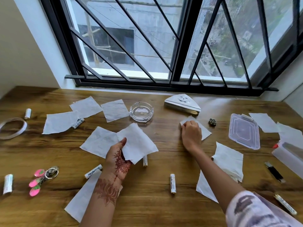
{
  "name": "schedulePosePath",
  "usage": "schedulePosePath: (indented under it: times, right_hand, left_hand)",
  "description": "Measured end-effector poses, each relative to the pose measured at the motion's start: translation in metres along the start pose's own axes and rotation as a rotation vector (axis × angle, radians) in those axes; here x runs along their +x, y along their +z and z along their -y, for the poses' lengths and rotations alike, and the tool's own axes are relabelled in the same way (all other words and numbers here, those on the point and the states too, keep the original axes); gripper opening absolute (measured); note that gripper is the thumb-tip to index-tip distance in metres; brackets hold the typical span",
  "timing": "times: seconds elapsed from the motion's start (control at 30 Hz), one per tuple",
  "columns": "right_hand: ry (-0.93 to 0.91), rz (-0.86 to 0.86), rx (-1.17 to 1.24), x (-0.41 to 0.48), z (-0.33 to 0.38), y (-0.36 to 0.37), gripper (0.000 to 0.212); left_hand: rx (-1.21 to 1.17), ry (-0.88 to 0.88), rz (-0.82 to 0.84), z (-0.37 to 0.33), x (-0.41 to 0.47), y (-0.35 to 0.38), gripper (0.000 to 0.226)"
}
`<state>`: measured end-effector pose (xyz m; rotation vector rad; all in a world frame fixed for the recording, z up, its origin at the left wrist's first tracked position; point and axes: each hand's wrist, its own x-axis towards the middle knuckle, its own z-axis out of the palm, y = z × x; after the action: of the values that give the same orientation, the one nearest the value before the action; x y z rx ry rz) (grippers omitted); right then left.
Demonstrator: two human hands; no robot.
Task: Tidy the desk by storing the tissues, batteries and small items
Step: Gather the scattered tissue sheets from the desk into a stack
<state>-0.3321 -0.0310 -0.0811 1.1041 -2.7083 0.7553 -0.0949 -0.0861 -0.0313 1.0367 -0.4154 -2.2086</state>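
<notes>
Closest in, at 6 o'clock, the left hand (118,159) pinches one lifted tissue (137,143) between thumb and fingers, while at 3 o'clock the right hand (191,133) curls its fingers over a second tissue (205,132) lying on the desk (155,207). About nine more tissues (60,122) lie spread from 9 round to 3 o'clock, among seven batteries (173,183), the one at 4 o'clock blurred. One glass ashtray (141,112) sits at 12 o'clock and one triangular holder (182,104) at 1 o'clock.

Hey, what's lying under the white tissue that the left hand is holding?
The lower end of a white cylindrical battery pokes out below the white tissue pinched by the left hand. Its upper part is covered.
</notes>
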Motion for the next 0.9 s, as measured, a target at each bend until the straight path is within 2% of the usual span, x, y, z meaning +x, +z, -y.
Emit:
schedulePosePath:
  times: [0.13,0.2,0.3,0.37,0.43,0.53,0.7,0.8,0.9]
  right_hand:
    - [-0.028,0.008,0.367,-0.017,0.025,-0.011,0.014]
    - [-0.150,0.004,0.494,-0.033,0.048,-0.017,0.015]
    - [-0.446,0.059,0.640,-0.064,0.079,-0.024,0.015]
    - [-0.667,0.078,0.629,-0.081,0.092,-0.024,0.017]
    - [-0.874,0.068,0.513,-0.092,0.098,-0.020,0.010]
    - [-1.079,0.133,0.383,-0.103,0.099,-0.013,0.021]
    - [-1.231,0.236,0.314,-0.113,0.105,-0.010,0.029]
    - [-1.268,0.268,0.329,-0.117,0.116,-0.011,0.027]
    - [-1.196,0.204,0.394,-0.115,0.129,-0.009,0.028]
  left_hand:
    - [-0.008,-0.009,-0.017,-0.003,0.003,-0.005,0.012]
    - [-0.010,-0.018,-0.030,-0.005,0.004,-0.006,0.014]
    - [0.006,-0.030,-0.031,-0.008,0.005,-0.007,0.014]
    - [-0.015,-0.048,0.010,-0.010,0.003,-0.007,0.020]
    - [-0.055,-0.059,0.061,-0.011,0.001,-0.008,0.027]
    - [-0.071,-0.060,0.112,-0.014,-0.005,-0.013,0.036]
    - [-0.036,-0.108,0.101,-0.022,-0.021,-0.022,0.056]
    - [0.007,-0.135,0.036,-0.024,-0.031,-0.036,0.048]
    - [-0.061,-0.056,-0.019,-0.030,-0.039,-0.053,0.036]
